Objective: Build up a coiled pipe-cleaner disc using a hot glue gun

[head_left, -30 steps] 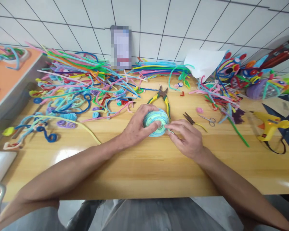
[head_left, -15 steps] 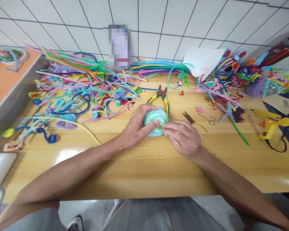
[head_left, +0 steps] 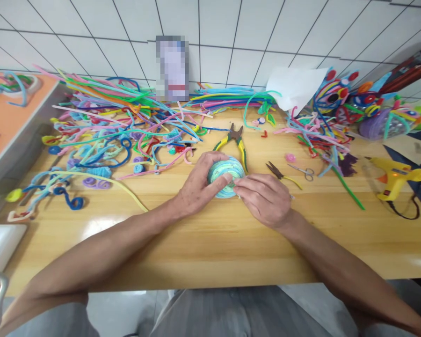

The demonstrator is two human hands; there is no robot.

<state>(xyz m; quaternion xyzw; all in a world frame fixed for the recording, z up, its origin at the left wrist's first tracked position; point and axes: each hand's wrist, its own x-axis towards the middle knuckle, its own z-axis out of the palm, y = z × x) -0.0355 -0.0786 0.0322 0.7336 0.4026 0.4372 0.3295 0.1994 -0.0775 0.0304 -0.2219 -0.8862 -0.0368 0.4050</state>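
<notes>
A round coil of blue and green pipe cleaners (head_left: 231, 164) sits between my hands over the wooden table. My left hand (head_left: 205, 180) wraps around its left side, with the thumb pressed on top. At its right edge the fingers of my right hand (head_left: 264, 196) are pinched together against the coil; what lies between the fingertips is too small to make out. Just behind the coil lie large pliers (head_left: 235, 135) with yellow-green handles, jaws pointing away. Small pliers (head_left: 277, 172) and small scissors (head_left: 303, 172) lie to the right of my right hand.
Loose pipe cleaners (head_left: 105, 140) cover the table's left and back. A blurred-out upright panel (head_left: 172, 70) leans at the wall. To the right are more pipe cleaners (head_left: 323, 135), a white sheet (head_left: 291, 86), colourful figures (head_left: 337, 93) and a yellow glue gun (head_left: 389, 175) with a cord.
Both hands stay on the coil in almost the same pose. The right hand has shifted very slightly at the coil's edge, and the view has moved a little.
</notes>
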